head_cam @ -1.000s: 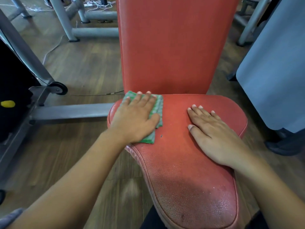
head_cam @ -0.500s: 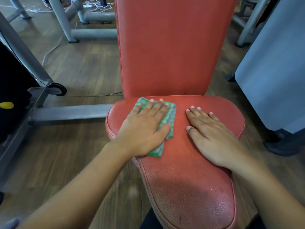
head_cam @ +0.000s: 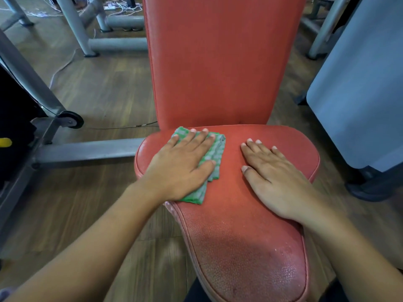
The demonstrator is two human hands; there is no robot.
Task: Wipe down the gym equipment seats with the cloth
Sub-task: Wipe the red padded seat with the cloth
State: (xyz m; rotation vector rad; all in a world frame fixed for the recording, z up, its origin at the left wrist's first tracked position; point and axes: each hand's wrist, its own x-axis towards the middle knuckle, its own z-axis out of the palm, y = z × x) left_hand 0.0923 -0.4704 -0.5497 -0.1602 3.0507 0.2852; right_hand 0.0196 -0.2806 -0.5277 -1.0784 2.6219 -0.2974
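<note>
Left hand (head_cam: 183, 168) is flat on a folded green cloth (head_cam: 214, 153), pressing it into the back left part of the red seat (head_cam: 235, 214) right below the upright backrest (head_cam: 220, 62). Right hand (head_cam: 277, 177) lies flat on the bare seat just beside it, fingers straight, not touching the cloth. Grey metal frame bars (head_cam: 87, 149) sit on the wood floor (head_cam: 104, 90) to the left, plus a grey-blue panel (head_cam: 359, 94) on the right.

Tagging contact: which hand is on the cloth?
The left hand, pressing flat on the green cloth; the right hand lies on the bare red seat.
</note>
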